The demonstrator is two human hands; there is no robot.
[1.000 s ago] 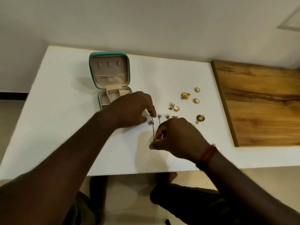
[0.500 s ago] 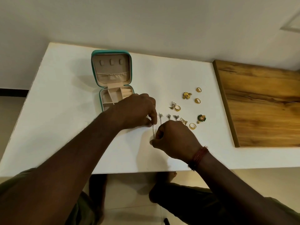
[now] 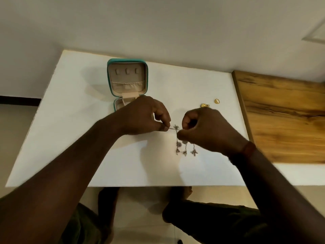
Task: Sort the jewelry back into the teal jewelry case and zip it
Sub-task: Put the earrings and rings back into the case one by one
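Note:
The teal jewelry case [image 3: 127,77] stands open on the white table [image 3: 73,138], its beige lid upright and its tray partly hidden behind my left hand [image 3: 143,117]. Both hands pinch a silver charm bracelet [image 3: 184,147] lifted off the table; my left hand holds one end, my right hand [image 3: 204,128] the other. Several small charms dangle below my right hand. A gold ring [image 3: 217,101] and a gold flower piece [image 3: 204,105] lie beyond my right hand; the other gold pieces are hidden by it.
A wooden board [image 3: 284,117] lies on the table's right side. The wall runs close behind the case. My legs and the floor show below the table's near edge.
The bracelet went from lying on the table to hanging in the air between both hands. My right hand rose and shifted right, covering several gold pieces.

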